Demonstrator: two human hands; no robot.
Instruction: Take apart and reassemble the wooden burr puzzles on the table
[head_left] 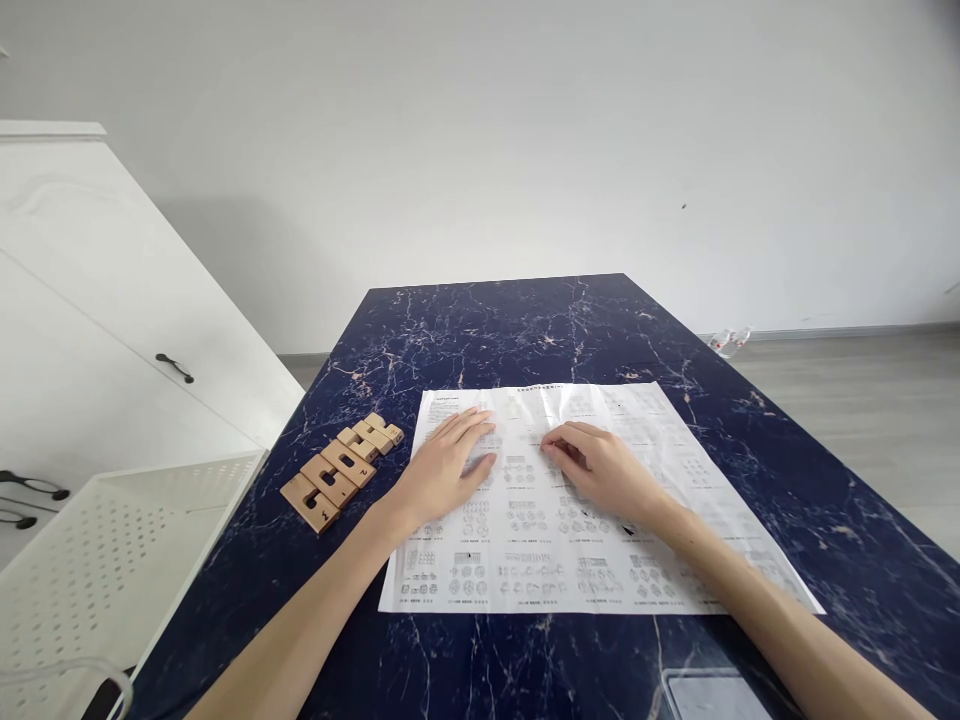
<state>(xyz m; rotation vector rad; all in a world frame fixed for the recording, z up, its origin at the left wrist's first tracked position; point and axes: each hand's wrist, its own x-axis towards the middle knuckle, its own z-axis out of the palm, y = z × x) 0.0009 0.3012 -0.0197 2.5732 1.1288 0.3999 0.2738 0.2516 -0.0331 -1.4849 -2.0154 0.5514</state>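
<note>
A large creased instruction sheet (525,590), printed with rows of small diagrams, lies spread on the dark blue marbled table. My left hand (450,465) rests flat on the sheet's left part, fingers stretched out. On the sheet's middle lies my right hand (600,465), its fingers curled and bunched; whether anything is between them is hidden. Left of the sheet, several wooden puzzle pieces (346,462) with slots and printed numbers lie side by side in a slanting row. The nearest one, marked 3 (310,500), is closest to the table's left edge.
The blue table (495,330) reaches toward a pale wall. At left stand a white cabinet (120,260) with black handles and a white perforated basket (97,560). A clear-edged flat item (712,695) lies at the front edge. Clear plastic (729,342) shows beyond the right edge.
</note>
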